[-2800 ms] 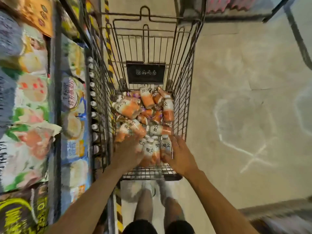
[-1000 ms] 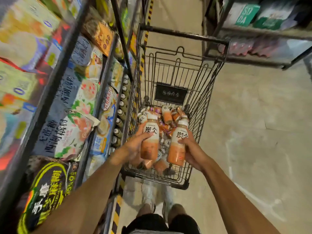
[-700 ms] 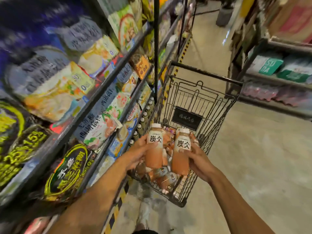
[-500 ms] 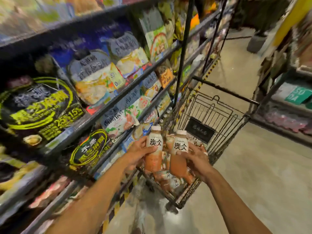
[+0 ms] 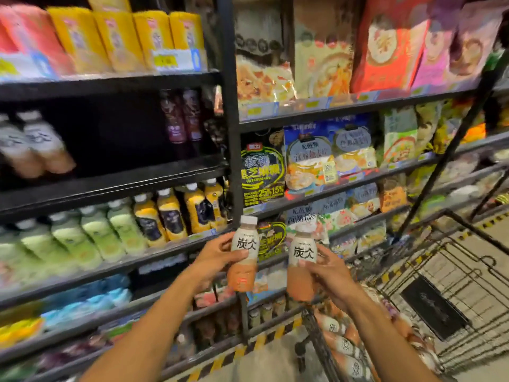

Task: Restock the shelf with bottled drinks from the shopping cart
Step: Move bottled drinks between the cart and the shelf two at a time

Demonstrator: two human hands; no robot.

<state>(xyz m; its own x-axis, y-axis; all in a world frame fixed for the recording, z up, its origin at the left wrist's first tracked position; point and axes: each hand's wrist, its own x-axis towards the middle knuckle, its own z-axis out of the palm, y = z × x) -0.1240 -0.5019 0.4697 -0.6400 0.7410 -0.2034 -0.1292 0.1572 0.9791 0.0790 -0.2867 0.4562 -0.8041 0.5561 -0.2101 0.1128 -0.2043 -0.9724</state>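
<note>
Grips the left bottle [image 5: 245,252] round its label with the left hand [image 5: 217,261], thumb across the front; clasps the right bottle [image 5: 301,257] lower down with the right hand [image 5: 329,274], fingers curled round the body. Holds both upright, a little apart, before the shelf post. Probably full and fairly weighty for the size, stiff plastic under a smooth sleeve. Likely a bit slick, so best taken round the mid-body, not by the cap. Compared with half a second back, no longer looks along the aisle over the shopping cart [image 5: 468,260] but squarely at the shelving. Now shows two matching bottles [image 5: 35,144] on a dark shelf [image 5: 115,181] up left, seemingly where these belong. Leaves more bottles [image 5: 343,344] lying in the cart.
</note>
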